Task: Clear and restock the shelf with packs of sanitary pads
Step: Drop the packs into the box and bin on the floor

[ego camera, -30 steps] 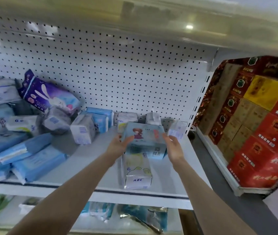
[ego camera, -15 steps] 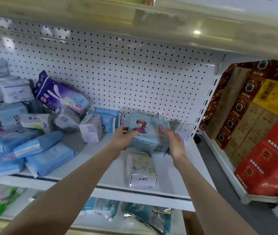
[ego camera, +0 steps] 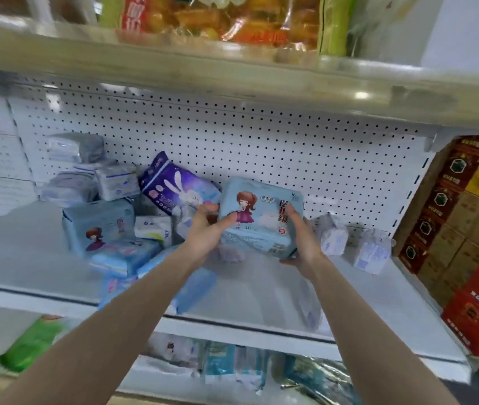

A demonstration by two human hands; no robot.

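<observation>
Both hands grip a light-blue pad pack with a cartoon girl (ego camera: 258, 217), held upright above the white shelf (ego camera: 349, 293) and close to the pegboard back. My left hand (ego camera: 206, 232) clasps its left edge and my right hand (ego camera: 302, 238) its right edge and underside. To the left lies a heap of packs: a purple rabbit pack (ego camera: 174, 191), another cartoon-girl pack (ego camera: 98, 223), a small white pack (ego camera: 153, 226) and several pale blue ones (ego camera: 124, 255). Two small white packs (ego camera: 332, 235) (ego camera: 371, 252) stand at the right rear.
The shelf above (ego camera: 232, 68) carries snack bags (ego camera: 220, 16). Red and brown cartons (ego camera: 472, 229) are stacked to the right of the shelving. The lower shelf holds more packs (ego camera: 223, 361) and a green pack (ego camera: 30, 343). The view is motion-blurred.
The cartoon-girl pack has been lifted and tilted upright in both hands. The camera has tipped up and left, bringing the upper shelf and more of the left heap into view.
</observation>
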